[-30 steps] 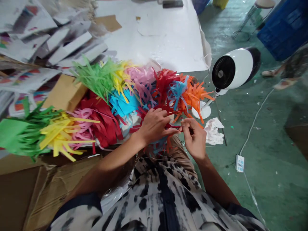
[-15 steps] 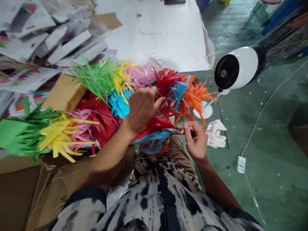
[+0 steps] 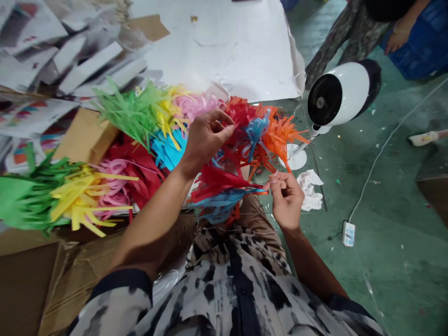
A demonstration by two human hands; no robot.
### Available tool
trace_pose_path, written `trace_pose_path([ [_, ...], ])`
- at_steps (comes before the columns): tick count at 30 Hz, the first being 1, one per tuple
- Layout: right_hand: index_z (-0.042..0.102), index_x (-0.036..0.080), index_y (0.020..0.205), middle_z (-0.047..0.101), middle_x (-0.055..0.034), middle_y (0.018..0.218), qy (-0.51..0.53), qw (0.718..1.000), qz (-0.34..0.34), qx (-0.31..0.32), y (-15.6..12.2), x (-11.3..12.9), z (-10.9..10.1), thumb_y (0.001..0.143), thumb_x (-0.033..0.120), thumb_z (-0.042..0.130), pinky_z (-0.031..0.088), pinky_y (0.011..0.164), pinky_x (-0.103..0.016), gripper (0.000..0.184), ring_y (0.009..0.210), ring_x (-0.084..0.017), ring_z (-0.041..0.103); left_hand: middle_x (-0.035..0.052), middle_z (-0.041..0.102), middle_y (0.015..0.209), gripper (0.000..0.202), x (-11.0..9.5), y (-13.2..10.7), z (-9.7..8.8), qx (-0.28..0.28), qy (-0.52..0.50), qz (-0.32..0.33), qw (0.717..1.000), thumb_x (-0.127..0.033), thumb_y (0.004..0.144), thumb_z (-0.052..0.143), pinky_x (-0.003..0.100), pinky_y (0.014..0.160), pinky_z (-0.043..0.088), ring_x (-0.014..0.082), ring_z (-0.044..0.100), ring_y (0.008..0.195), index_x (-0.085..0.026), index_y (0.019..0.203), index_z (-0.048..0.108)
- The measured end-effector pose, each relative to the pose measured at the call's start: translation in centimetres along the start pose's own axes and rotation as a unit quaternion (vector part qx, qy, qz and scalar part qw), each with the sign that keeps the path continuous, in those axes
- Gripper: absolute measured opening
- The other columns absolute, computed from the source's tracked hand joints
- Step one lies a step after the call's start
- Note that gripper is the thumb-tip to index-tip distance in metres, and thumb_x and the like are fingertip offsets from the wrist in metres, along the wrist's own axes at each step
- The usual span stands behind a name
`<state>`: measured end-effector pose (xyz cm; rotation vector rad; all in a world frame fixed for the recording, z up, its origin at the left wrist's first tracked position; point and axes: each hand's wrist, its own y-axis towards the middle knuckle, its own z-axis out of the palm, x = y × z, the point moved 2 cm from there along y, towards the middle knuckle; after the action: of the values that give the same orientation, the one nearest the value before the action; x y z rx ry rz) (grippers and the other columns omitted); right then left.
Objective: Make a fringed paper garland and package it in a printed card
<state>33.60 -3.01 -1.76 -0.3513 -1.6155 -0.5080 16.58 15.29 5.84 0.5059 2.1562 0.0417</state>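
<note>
Two fringed-paper bunches are in view. The left hand [image 3: 206, 140] is spread, fingers curved over the upper fringed-paper bunch [image 3: 168, 149]. The right hand [image 3: 287, 200] pinches red and blue paper strips [image 3: 224, 191]; the pinch point is too small to resolve. The lower fringed-paper bunch [image 3: 70, 196] lies left of both hands. A desk fan [image 3: 336, 100] stands beyond the right hand.

This site is a paper-craft workshop floor. Identifying features are a green painted floor [image 3: 392, 284], a white-covered work table [image 3: 217, 51], cut-paper fringes [image 3: 133, 112], flattened cardboard [image 3: 24, 284], a floor fan [image 3: 336, 95] and a power strip [image 3: 348, 233].
</note>
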Motion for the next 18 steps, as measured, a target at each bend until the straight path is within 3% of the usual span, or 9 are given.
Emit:
trace_pose_path([
  [5,0.065,0.021,0.095,0.070,0.0024,0.072,-0.010,1.000,-0.003,0.009,-0.2,-0.2,0.0,0.103,0.042,0.064,0.045,0.061,-0.026,0.022,0.061,-0.011,0.057,-0.0018,0.069,0.068,0.011,0.5,0.2,1.4,-0.011,-0.049,-0.020,0.999,-0.029,0.095,0.069,0.026,0.057,0.046,0.0115,0.063,0.064,-0.019,0.095,0.074],
  [12,0.065,0.021,0.093,0.068,0.0021,0.071,-0.035,0.999,0.005,0.014,-0.4,-0.2,-0.1,0.101,0.045,0.065,0.045,0.060,-0.028,0.025,0.060,-0.013,0.057,0.0018,0.079,0.086,0.010,-0.2,-2.1,6.2,0.083,-0.021,0.008,0.996,-0.021,0.093,0.070,0.028,0.070,0.051,0.0150,0.072,0.077,-0.018,0.102,0.073],
  [15,0.065,0.022,0.093,0.068,0.0025,0.071,-0.041,0.999,0.002,0.017,-0.4,-0.3,-0.1,0.101,0.045,0.066,0.044,0.059,-0.028,0.025,0.060,-0.013,0.056,0.0023,0.080,0.092,0.015,-0.6,-3.0,5.4,0.076,0.043,0.047,0.995,-0.027,0.099,0.067,0.031,0.075,0.052,0.0180,0.074,0.083,-0.021,0.111,0.072],
  [18,0.066,0.022,0.094,0.068,0.0020,0.072,-0.043,0.999,-0.001,0.020,-0.4,-0.3,-0.1,0.102,0.045,0.065,0.044,0.059,-0.028,0.025,0.061,-0.014,0.057,0.0044,0.080,0.099,0.014,0.1,-3.4,1.9,-0.013,0.131,0.066,0.989,-0.026,0.100,0.064,0.033,0.080,0.052,0.0203,0.073,0.089,-0.022,0.111,0.071],
])
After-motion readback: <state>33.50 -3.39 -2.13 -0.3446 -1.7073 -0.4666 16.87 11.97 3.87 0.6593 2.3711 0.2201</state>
